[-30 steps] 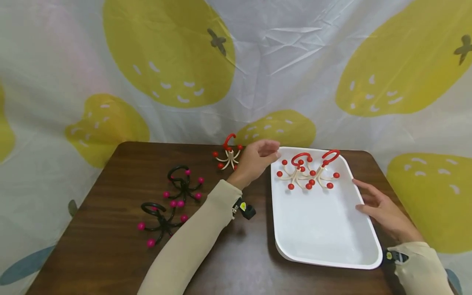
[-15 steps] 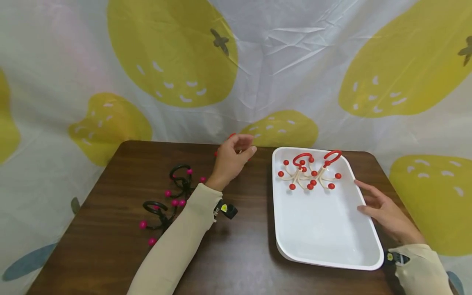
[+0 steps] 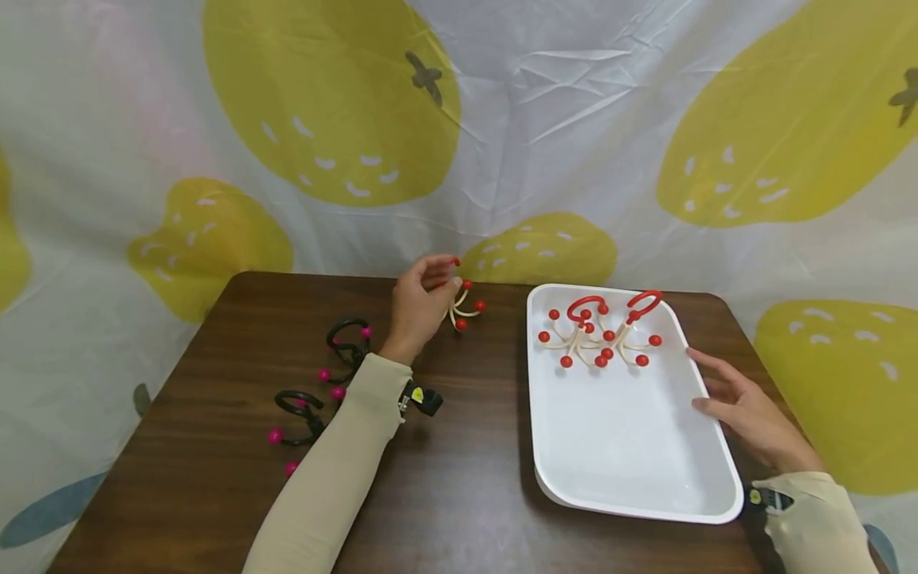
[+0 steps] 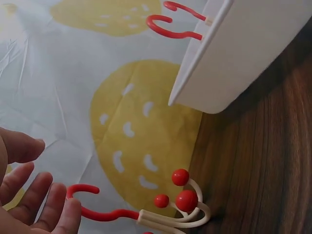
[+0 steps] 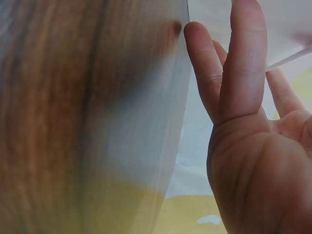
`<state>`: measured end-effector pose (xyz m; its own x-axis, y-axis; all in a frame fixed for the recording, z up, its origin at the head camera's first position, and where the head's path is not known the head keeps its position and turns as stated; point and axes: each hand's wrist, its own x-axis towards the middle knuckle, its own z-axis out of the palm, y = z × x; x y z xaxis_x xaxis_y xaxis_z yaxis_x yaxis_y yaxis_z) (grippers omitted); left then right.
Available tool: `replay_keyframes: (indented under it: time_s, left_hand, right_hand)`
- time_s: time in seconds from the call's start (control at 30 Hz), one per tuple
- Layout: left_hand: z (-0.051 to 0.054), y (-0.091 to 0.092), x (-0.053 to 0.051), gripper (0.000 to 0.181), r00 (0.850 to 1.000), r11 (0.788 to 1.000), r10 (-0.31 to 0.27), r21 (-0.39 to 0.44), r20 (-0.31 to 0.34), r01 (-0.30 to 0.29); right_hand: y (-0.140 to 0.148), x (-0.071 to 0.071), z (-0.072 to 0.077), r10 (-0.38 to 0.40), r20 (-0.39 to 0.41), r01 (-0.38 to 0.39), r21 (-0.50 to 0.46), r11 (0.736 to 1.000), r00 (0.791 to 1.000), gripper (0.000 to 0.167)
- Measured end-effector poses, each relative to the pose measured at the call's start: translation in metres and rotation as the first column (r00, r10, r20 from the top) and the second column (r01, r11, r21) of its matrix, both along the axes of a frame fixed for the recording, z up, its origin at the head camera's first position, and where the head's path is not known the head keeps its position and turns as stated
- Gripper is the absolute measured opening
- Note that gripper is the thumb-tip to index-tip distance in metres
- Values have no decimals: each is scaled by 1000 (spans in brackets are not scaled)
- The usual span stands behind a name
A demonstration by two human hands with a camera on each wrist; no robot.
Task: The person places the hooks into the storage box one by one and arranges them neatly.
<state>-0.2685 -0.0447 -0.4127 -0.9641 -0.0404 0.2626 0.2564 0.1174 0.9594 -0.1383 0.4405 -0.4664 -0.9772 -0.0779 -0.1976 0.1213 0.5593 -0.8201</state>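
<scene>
At the back of the table, a multi-arm hanging hook (image 3: 461, 324) stands on cream arms with red ball ends. Its red curved top (image 4: 105, 215) lies beside the fingers of my left hand (image 3: 418, 309), which partly hides it in the head view. The left wrist view shows those fingers loosely bent and the thumb apart from them. My right hand (image 3: 753, 422) rests at the right rim of a white tray (image 3: 631, 446), fingers extended. Two matching red-and-cream hooks, one (image 3: 578, 343) left of the other (image 3: 632, 316), stand at the tray's far end.
On the left of the brown table (image 3: 459, 478) are two black multi-arm hooks with pink ball ends, a farther one (image 3: 350, 351) and a nearer one (image 3: 312, 424), partly hidden by the left sleeve (image 3: 337, 446). A lemon-print curtain (image 3: 516, 159) hangs right behind the table.
My left hand has moved left from the tray's far left corner to the standing red-and-cream hook. My right hand and the tray have stayed put.
</scene>
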Motion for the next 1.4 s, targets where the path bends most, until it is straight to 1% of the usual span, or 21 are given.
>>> replay_keyframes:
  time_s: [0.17, 0.37, 0.43, 0.6, 0.7, 0.8, 0.93, 1.03, 1.23, 1.4]
  left_hand:
    - [-3, -1, -2, 35, 999, 999, 43, -34, 19, -42]
    - [-8, -3, -8, 32, 994, 989, 106, -107, 37, -101]
    - [-12, -3, -11, 32, 991, 984, 130, -129, 39, -124]
    - [-24, -3, -22, 36, 980, 973, 191, -146, 53, -181]
    - [-29, -2, -27, 38, 976, 968, 210, -154, 56, -200]
    - [-31, -1, -29, 42, 976, 972, 203, -139, 76, -191]
    - [-33, 1, -32, 49, 978, 982, 175, -96, 113, -164]
    - [-35, 0, -34, 51, 980, 984, 163, -95, 114, -152]
    - [-40, -1, -35, 41, 985, 984, 155, -104, 77, -147]
    - [-41, 0, -34, 30, 986, 985, 145, -112, 84, -135]
  right_hand:
    - [-1, 0, 0, 3, -8, -3, -18, 1000, 1000, 83]
    - [0, -1, -2, 7, -22, -7, -22, 1000, 1000, 81]
    - [0, -1, -2, 7, -23, -7, -32, 999, 1000, 81]
    - [0, 0, 0, 9, -30, -10, -49, 999, 1000, 80]
    - [0, -1, 0, 7, -35, -8, -38, 999, 999, 80]
    - [0, 0, -1, 8, -33, -8, -26, 1000, 999, 82]
    - [-1, -1, -1, 7, -31, -7, -20, 1000, 999, 82]
    - [-2, -1, -1, 3, -32, -4, -17, 1000, 999, 82]
    - [-3, -2, -1, 6, -29, -6, -2, 1000, 1000, 82]
    - [-1, -2, 0, 6, -33, -6, 10, 1000, 999, 82]
